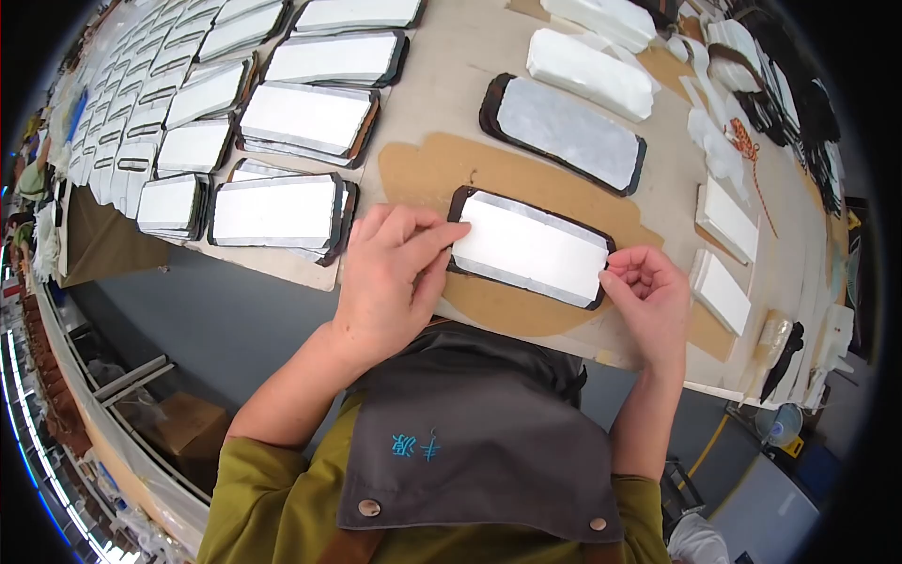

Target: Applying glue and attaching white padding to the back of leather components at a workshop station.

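Observation:
A dark-edged rectangular panel (531, 248) with a white sheet stuck on its silvery face lies on a brown cardboard mat (442, 174) right in front of me. My left hand (385, 277) rests at its left end, fingertips touching the panel's corner. My right hand (650, 296) pinches the panel's right end, fingers curled at its edge. A second, grey-faced panel (567, 132) lies just beyond, untouched.
Many finished white-faced panels (280, 211) lie in stacked rows across the table's left side. White padded pieces (590, 73) sit at the back, small white sheets (725, 291) and dark straps (808, 103) on the right. The table's front edge (301, 277) runs just under my hands.

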`<control>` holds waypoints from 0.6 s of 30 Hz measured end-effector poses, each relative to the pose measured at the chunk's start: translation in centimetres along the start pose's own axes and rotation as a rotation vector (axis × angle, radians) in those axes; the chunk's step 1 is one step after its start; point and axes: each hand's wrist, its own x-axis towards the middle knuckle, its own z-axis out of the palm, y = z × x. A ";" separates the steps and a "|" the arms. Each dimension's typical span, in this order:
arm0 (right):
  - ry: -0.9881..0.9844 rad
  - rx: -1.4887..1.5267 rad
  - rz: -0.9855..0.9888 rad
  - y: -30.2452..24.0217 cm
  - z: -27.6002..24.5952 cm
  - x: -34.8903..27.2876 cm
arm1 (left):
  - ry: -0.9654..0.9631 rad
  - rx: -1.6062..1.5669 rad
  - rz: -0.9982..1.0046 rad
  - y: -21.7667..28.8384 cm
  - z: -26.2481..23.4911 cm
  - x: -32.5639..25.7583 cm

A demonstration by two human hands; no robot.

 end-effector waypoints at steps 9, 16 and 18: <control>-0.034 -0.331 -0.290 -3.3 1.7 1.1 | -0.056 0.130 0.036 0.7 0.5 -0.4; -0.131 -0.343 -0.601 -2.6 6.3 1.8 | -0.121 0.072 0.003 0.3 0.0 -0.5; -0.121 -0.365 -0.635 -2.7 6.2 1.9 | -0.120 0.072 -0.001 0.2 -0.1 -0.5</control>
